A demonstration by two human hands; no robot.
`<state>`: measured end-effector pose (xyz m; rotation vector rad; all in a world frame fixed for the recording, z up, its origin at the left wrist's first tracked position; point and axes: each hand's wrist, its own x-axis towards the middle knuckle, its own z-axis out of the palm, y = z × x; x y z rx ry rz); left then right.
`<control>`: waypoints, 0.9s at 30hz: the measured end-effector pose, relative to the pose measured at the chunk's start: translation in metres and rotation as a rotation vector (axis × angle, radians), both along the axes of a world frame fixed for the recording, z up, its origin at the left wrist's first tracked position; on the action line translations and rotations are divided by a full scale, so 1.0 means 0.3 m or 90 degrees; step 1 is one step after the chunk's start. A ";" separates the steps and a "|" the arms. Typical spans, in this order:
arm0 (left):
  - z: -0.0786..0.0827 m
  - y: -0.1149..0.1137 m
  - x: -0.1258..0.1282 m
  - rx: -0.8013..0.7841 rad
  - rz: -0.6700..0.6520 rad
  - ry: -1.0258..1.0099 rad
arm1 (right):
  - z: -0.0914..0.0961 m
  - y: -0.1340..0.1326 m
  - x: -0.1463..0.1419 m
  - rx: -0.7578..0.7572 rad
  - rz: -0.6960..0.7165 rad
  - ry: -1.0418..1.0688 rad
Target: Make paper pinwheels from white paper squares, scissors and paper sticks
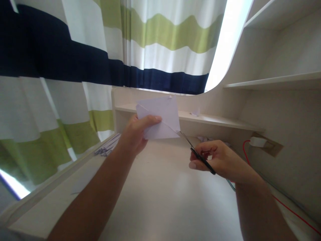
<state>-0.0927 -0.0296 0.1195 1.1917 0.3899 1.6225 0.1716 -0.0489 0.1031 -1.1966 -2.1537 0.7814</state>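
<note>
A white sheet of paper (160, 107), marked by a diagonal fold or edge, is held up above the desk. My left hand (137, 132) pinches it at the left side, thumb flat on the front and fingers behind. My right hand (213, 157) grips a pair of scissors (202, 160) with dark handles. Their thin blades point up and left and meet the paper's lower right corner. Whether the blades are apart is too small to tell.
The white desk (160, 194) carries thin paper strips (107, 147) and a white sheet (85, 179) at left. A paper scrap (195, 112) lies on the back ledge (220, 120). At right are a white plug (258, 142) and a red cable (296, 211). A striped curtain (165, 43) hangs behind.
</note>
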 end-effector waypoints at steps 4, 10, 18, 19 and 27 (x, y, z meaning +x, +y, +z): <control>0.001 -0.010 0.001 -0.003 0.013 0.014 | -0.005 -0.003 -0.004 0.015 -0.007 0.015; -0.001 -0.017 0.004 -0.006 0.034 0.040 | -0.019 0.003 0.005 0.011 0.004 0.034; -0.002 -0.014 0.007 -0.006 0.047 0.045 | -0.022 0.006 0.012 0.021 -0.006 0.022; -0.002 -0.015 0.007 -0.006 0.048 0.046 | -0.022 0.006 0.012 0.026 -0.011 0.019; 0.000 -0.020 0.001 -0.013 0.060 0.057 | -0.021 0.001 0.015 0.026 -0.012 0.003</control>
